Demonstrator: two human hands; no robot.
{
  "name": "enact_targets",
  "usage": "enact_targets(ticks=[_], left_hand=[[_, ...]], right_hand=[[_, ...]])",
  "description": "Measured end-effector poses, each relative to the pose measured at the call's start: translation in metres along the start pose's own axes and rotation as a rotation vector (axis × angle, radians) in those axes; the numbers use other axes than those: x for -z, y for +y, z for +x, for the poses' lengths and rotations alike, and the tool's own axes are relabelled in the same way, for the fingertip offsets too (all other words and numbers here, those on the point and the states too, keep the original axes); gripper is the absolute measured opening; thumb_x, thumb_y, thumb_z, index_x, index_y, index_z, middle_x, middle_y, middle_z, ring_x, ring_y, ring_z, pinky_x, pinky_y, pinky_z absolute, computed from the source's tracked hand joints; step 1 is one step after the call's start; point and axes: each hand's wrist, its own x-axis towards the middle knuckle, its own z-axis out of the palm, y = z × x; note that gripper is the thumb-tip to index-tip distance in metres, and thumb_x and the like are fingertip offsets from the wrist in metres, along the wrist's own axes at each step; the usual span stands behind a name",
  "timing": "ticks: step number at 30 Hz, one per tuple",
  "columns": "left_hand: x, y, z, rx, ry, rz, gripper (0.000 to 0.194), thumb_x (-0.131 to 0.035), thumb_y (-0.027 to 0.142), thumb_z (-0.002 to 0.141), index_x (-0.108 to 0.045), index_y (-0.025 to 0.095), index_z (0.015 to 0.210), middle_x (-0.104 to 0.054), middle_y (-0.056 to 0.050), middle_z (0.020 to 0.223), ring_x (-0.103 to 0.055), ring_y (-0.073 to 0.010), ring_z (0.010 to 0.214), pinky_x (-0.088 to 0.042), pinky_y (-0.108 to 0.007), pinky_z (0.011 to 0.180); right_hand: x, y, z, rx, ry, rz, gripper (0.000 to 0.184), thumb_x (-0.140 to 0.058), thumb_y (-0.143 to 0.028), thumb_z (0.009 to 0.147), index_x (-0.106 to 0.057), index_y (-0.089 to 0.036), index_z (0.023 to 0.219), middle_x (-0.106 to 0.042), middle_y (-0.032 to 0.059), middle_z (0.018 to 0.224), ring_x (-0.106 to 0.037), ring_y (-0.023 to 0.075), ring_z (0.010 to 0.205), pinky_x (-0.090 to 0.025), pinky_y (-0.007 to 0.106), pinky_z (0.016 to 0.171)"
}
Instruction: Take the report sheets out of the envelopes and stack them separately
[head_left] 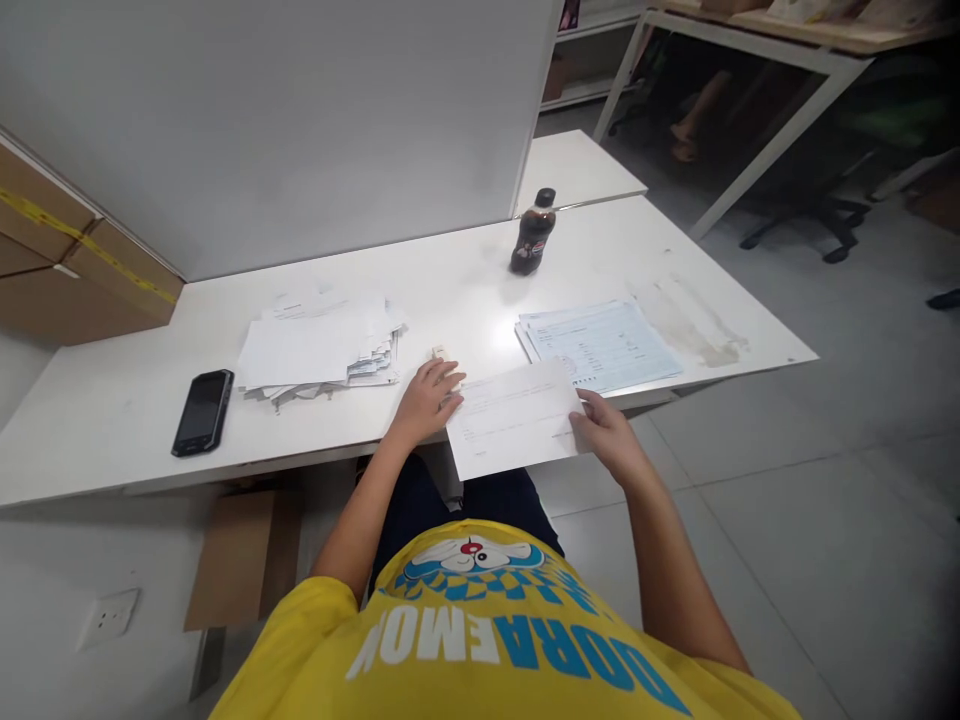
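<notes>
My right hand (604, 430) pinches the right edge of a white sheet of paper (517, 425) with faint printed lines. The sheet is tilted and reaches over the table's front edge above my lap. At its upper left corner is my left hand (429, 400), fingers apart and slightly bent, low over the tabletop. A small cream-coloured object (439, 352) shows just beyond those fingers; part of it is hidden, and its kind is unclear. Right of the sheet lies a stack of light blue printed forms (611, 340), partly covered by it.
On the white table (465, 290), a messy pile of papers (315, 340) lies left, beside a black rugged phone (202, 412). A cola bottle (533, 232) stands upright at the back. Cardboard boxes (112, 270) sit far left, against a grey partition (300, 130). A person's foot shows under another table.
</notes>
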Motion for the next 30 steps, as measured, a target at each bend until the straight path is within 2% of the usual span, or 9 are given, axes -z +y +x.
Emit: enact_targets(ticks=[6,9,12,16,19,22,25,27,30], left_hand=[[-0.004,-0.004,-0.003,-0.055,-0.015,0.100,0.038,-0.043,0.029,0.098,-0.059,0.020,0.131,-0.058,-0.009,0.140,-0.040,-0.0250,0.142,-0.038,-0.048,0.115],[-0.006,-0.006,-0.004,-0.069,-0.044,0.226,0.039,-0.039,0.028,0.100,-0.058,0.020,0.133,-0.058,-0.009,0.140,-0.040,-0.0252,0.142,-0.042,-0.046,0.110],[-0.008,-0.007,-0.003,-0.069,-0.077,0.369,0.040,-0.035,0.028,0.102,-0.056,0.022,0.135,-0.055,-0.007,0.143,-0.037,-0.0243,0.144,-0.040,-0.045,0.110],[-0.007,-0.007,0.000,-0.084,-0.074,0.449,0.043,-0.035,0.030,0.102,-0.052,0.023,0.140,-0.052,-0.005,0.147,-0.037,-0.0240,0.144,-0.037,-0.042,0.111],[-0.006,-0.005,0.001,-0.095,-0.069,0.465,0.046,-0.036,0.032,0.102,-0.046,0.021,0.145,-0.048,-0.008,0.150,-0.036,-0.0257,0.144,-0.037,-0.041,0.110],[-0.007,-0.004,0.002,-0.094,-0.063,0.456,0.048,-0.038,0.032,0.101,-0.043,0.021,0.147,-0.046,-0.009,0.151,-0.034,-0.0265,0.145,-0.036,-0.041,0.110],[-0.007,-0.005,0.002,-0.084,-0.063,0.439,0.048,-0.038,0.032,0.100,-0.043,0.021,0.147,-0.046,-0.010,0.151,-0.034,-0.0266,0.145,-0.036,-0.042,0.111],[-0.007,-0.006,0.002,-0.078,-0.064,0.428,0.048,-0.038,0.032,0.100,-0.045,0.020,0.146,-0.046,-0.010,0.151,-0.034,-0.0264,0.145,-0.036,-0.042,0.111],[-0.007,-0.006,-0.001,-0.072,-0.068,0.411,0.047,-0.037,0.034,0.101,-0.047,0.018,0.144,-0.046,-0.010,0.151,-0.033,-0.0258,0.146,-0.035,-0.041,0.111]], right_hand=[[-0.009,-0.002,0.003,-0.095,0.023,0.127,0.050,-0.060,-0.041,0.071,-0.060,-0.021,0.117,-0.068,0.0015,0.081,-0.063,0.0223,0.082,-0.050,0.039,0.080],[-0.014,-0.003,0.003,-0.121,0.055,0.138,0.052,-0.059,-0.042,0.070,-0.060,-0.020,0.117,-0.070,0.0048,0.089,-0.064,0.0243,0.087,-0.050,0.041,0.084],[-0.019,-0.004,0.000,-0.107,0.079,0.126,0.051,-0.058,-0.043,0.071,-0.061,-0.019,0.116,-0.072,0.0077,0.096,-0.064,0.0261,0.092,-0.049,0.041,0.086],[-0.019,-0.007,0.001,-0.047,0.118,0.048,0.050,-0.054,-0.044,0.075,-0.062,-0.020,0.118,-0.070,0.0059,0.089,-0.063,0.0254,0.086,-0.050,0.041,0.082],[0.001,-0.009,0.019,0.044,0.179,-0.030,0.048,-0.054,-0.043,0.074,-0.063,-0.021,0.116,-0.068,0.0050,0.087,-0.061,0.0245,0.084,-0.049,0.041,0.081],[0.043,-0.010,0.053,0.115,0.271,-0.105,0.048,-0.052,-0.039,0.074,-0.062,-0.020,0.117,-0.066,0.0038,0.085,-0.058,0.0220,0.079,-0.049,0.039,0.077],[0.088,-0.008,0.094,0.102,0.260,-0.213,0.048,-0.049,-0.032,0.074,-0.061,-0.019,0.119,-0.063,0.0026,0.079,-0.055,0.0197,0.071,-0.048,0.037,0.073],[0.107,-0.004,0.117,0.075,0.236,-0.305,0.048,-0.047,-0.026,0.074,-0.062,-0.019,0.119,-0.066,0.0054,0.087,-0.058,0.0209,0.076,-0.048,0.037,0.077],[0.109,0.005,0.138,0.006,0.253,-0.514,0.048,-0.051,-0.023,0.072,-0.063,-0.019,0.118,-0.065,0.0124,0.113,-0.058,0.0276,0.102,-0.045,0.044,0.094]])
